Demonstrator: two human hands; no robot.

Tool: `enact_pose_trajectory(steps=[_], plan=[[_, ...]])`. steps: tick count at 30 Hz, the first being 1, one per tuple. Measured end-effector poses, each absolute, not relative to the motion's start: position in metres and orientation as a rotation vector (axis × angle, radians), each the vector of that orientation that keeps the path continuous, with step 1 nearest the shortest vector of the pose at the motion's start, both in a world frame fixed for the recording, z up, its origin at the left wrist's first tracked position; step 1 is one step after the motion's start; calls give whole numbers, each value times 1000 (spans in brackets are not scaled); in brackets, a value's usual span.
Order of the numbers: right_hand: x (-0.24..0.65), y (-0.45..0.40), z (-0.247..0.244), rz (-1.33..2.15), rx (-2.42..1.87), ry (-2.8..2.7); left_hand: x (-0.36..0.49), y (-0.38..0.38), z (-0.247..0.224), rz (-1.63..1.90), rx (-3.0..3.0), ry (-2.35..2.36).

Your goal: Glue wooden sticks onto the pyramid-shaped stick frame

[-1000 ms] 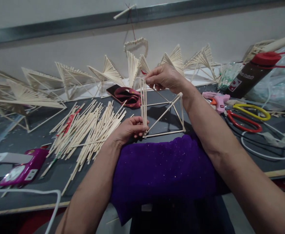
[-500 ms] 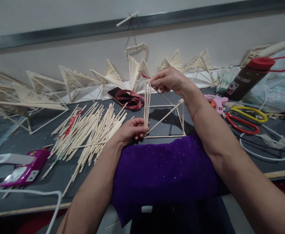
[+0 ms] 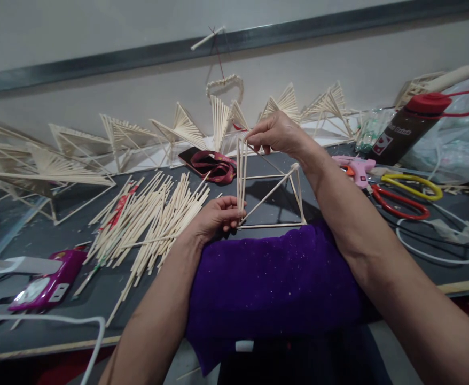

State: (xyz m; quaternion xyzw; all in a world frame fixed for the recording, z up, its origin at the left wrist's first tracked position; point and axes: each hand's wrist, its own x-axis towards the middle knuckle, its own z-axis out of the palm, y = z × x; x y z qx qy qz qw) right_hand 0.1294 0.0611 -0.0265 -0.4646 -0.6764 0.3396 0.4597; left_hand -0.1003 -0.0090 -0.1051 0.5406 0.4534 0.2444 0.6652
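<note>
A small open frame of thin wooden sticks [image 3: 272, 226] stands on the dark table in front of me, by a purple cloth [image 3: 274, 278]. Several upright sticks [image 3: 241, 174] form its left side. My left hand [image 3: 223, 216] pinches the lower end of these sticks at the frame's near left corner. At their upper end, my right hand [image 3: 272, 133] has its thumb and fingers closed on the stick tops. Left of my left hand lies a loose pile of wooden sticks [image 3: 150, 219].
Finished-looking twisted stick models [image 3: 182, 125] line the wall. A maroon strap [image 3: 214, 166] lies behind the frame. On the right are a pink glue gun [image 3: 360, 168], scissors with red and yellow handles [image 3: 403, 203], a brown bottle [image 3: 403, 131] and cables. A magenta power strip [image 3: 48, 280] sits left.
Both hands keep their hold on the upright sticks with hardly any movement. The whole view has shifted slightly.
</note>
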Motion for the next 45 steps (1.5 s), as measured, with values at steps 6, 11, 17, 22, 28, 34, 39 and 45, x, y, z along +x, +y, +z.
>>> enact_pose_trajectory(steps=[6,11,17,22,28,34,39,45], plan=[[128,59,-28,863,-1099,-1674,-102,-7,-109,540,1218,1005],[123,53,-26,900,-1107,-1652,-102,-8,-109,546,1210,1003],[120,51,-24,942,-1105,-1584,-100,-9,-106,553,1219,1023],[126,55,-25,994,-1137,-1478,-100,-9,-105,553,1219,1030],[133,59,-29,1049,-1149,-1424,-103,-7,-107,552,1228,992],[131,61,-31,1037,-1167,-1454,-103,-8,-105,535,1225,971],[130,63,-34,1037,-1179,-1487,-102,-10,-101,523,1217,966],[128,60,-34,1044,-1198,-1515,-103,-8,-105,532,1191,947]])
